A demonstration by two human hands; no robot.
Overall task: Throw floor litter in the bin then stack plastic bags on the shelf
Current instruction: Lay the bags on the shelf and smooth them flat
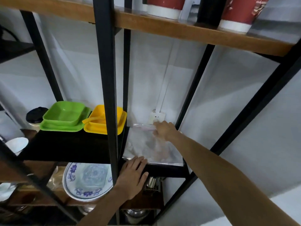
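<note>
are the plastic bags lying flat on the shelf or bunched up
Flat: the plastic bags lie spread on the black shelf, right hand at their far zip edge, left hand at the near edge.

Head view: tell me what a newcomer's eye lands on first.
The bright green dishes and yellow dishes stand side by side on the black shelf, left of centre. To their right, both hands work clear plastic bags: the right hand at the far edge, the left hand flat on the near edge. Red cups line the wooden shelf above.

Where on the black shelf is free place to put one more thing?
The black shelf is bare in front of the green dishes and yellow dishes. The right section is covered by plastic bags under both hands.
</note>
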